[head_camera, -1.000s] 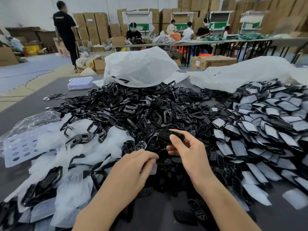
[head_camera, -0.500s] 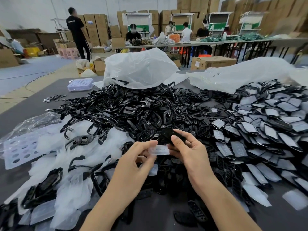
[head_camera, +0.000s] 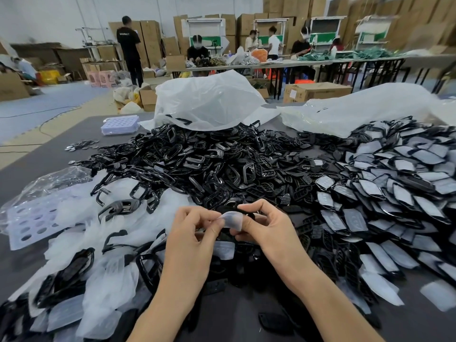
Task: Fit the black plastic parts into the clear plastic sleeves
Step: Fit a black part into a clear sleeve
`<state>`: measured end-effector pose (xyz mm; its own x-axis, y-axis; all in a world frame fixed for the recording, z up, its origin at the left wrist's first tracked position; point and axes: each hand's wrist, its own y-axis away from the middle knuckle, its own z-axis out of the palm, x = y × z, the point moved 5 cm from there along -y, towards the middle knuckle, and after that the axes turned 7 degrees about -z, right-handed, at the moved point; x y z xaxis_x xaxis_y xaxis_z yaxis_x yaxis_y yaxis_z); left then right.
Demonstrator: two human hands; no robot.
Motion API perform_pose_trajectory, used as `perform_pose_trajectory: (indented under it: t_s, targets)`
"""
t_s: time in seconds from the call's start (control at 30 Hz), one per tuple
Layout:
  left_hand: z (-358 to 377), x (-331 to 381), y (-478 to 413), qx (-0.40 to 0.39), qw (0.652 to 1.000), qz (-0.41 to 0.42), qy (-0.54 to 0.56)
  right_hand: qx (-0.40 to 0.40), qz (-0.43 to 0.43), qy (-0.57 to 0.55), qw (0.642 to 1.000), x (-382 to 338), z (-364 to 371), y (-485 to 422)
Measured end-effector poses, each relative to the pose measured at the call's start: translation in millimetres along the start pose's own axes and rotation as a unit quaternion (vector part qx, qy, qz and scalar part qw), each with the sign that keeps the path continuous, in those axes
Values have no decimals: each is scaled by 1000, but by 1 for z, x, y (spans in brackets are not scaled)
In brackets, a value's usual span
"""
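Observation:
My left hand [head_camera: 195, 233] pinches a small clear plastic sleeve [head_camera: 232, 219] between thumb and fingers, just above the table's near middle. My right hand [head_camera: 266, 225] grips a black plastic part [head_camera: 243, 211] and holds it against the sleeve; the part is mostly hidden behind the sleeve and my fingers. A big heap of loose black parts [head_camera: 209, 166] lies beyond my hands. Loose clear sleeves [head_camera: 98, 243] are piled at the left. Black parts in sleeves [head_camera: 394, 193] are stacked at the right.
Two large white plastic bags [head_camera: 209, 99] lie at the far side of the dark table [head_camera: 37, 154]. A lilac perforated tray [head_camera: 119, 124] sits at the far left, another under a clear bag [head_camera: 32, 215] nearer. People work at long tables beyond.
My left hand rose from the pile with a clear sleeve and brought it to my right hand, which kept holding the black part. A person in the background walked right.

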<state>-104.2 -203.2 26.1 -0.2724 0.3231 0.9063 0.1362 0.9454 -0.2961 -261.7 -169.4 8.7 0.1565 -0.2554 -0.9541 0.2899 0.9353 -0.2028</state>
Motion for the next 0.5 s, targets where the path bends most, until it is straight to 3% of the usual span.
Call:
perform_pose_trajectory:
  t_s: [0.37,0.5]
  targets:
    - [0,-6,0,-21,999,-27,-9,-41,-14,-9,999,-7,8,2]
    - [0,-6,0,-32,999,-35,-6,-29,-25,48,998,-4,6,2]
